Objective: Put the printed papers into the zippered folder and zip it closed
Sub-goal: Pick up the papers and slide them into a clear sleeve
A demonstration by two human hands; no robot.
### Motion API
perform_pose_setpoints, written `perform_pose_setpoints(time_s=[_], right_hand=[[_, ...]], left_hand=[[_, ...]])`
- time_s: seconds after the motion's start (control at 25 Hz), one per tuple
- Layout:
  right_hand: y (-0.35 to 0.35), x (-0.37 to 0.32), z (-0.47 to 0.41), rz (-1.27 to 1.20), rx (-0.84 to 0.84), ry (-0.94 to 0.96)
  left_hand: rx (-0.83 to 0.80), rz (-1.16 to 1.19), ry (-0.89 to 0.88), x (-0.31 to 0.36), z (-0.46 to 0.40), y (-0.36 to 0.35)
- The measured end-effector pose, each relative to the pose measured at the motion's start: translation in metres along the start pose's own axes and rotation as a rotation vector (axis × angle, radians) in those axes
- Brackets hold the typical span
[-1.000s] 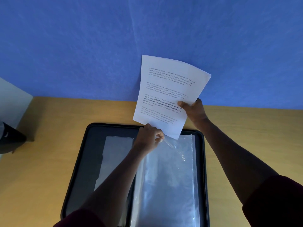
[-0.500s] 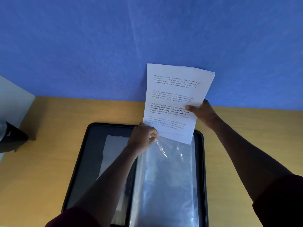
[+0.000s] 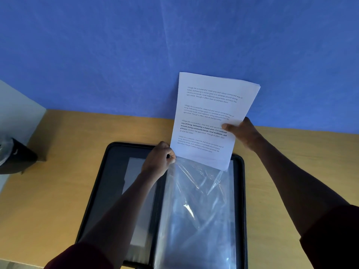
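A black zippered folder (image 3: 108,183) lies open on the wooden table, with clear plastic sleeves (image 3: 198,210) filling its right half. My left hand (image 3: 158,162) pinches the top left corner of the front sleeve and lifts it. My right hand (image 3: 242,133) holds the printed paper (image 3: 209,113) by its right edge, upright above the sleeve's top opening. The sheet's bottom edge sits just at or inside the sleeve mouth; the plastic there is creased.
The wooden table (image 3: 58,191) runs against a blue wall (image 3: 116,55). A dark object (image 3: 15,158) sits at the table's far left edge, beside a pale panel. The folder's left half shows a grey inner pocket (image 3: 136,181).
The paper has shifted right and come down, its bottom edge now reaching the sleeve opening. My left hand has pulled the sleeve's corner up, wrinkling the plastic.
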State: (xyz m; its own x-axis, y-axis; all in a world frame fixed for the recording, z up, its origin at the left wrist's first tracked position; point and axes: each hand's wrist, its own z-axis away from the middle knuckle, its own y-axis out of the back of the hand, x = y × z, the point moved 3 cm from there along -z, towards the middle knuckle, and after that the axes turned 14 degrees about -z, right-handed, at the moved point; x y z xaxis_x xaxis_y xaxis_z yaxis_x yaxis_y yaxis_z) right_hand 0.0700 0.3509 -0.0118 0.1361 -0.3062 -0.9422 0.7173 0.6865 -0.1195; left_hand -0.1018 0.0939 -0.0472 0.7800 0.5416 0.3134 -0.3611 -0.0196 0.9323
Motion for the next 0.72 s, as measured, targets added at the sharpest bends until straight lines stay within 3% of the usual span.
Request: perform_pose_setpoints(time_s=[0.24, 0.72], right_hand=[[0.001, -0.003, -0.010, 0.080, -0.027, -0.020], [-0.002, -0.006, -0.017, 0.162, -0.042, -0.026]], left_hand=[[-0.054, -0.014, 0.035, 0.002, -0.004, -0.001], [-0.065, -0.021, -0.059, -0.003, -0.009, 0.006]])
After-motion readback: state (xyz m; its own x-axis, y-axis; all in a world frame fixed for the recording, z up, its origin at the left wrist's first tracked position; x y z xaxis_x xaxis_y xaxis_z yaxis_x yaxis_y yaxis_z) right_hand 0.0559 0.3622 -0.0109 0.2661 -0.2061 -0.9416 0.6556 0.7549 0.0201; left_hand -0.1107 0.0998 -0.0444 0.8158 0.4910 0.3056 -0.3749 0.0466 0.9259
